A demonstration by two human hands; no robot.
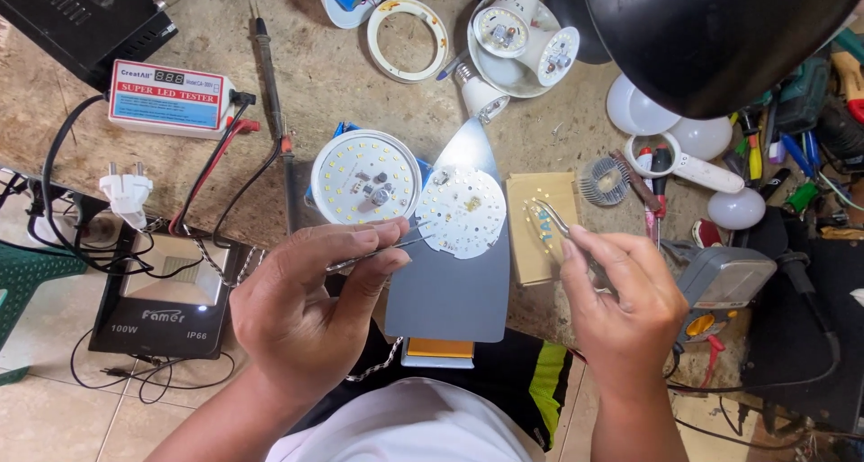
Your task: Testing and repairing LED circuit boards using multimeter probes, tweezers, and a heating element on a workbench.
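- The left hand [310, 305] is clenched in a pinch grip around thin metal tweezers [382, 251], whose tips touch the near-left edge of a round white LED board [461, 210].
- That board lies flat on an upturned iron soleplate [450, 282] (grey, point aimed away from the person), which sits on the worn surface [342, 75].
- The right hand [621, 305] is closed on a second pair of tweezers [551, 217]; the tips hover over a small cardboard piece [540, 233] carrying a few tiny light components, just right of the soleplate. Whether a component is caught between the tips is too small to tell.
- A second round LED board [364, 176], with a metal part at its centre, lies just left of the first, apart from both hands.
- Farther out: a white LED tester box [169, 98] with red and black leads at the left, bulb housings [522, 35] at the top, and a black lamp shade [711, 30] overhead.
- Risks, as I judge them: a component could flick out of the right tweezers if squeezed unevenly and vanish among the clutter; the left tips could slip and nudge the board off the soleplate's smooth face; if the soleplate is hot, a knuckle resting on it would burn.
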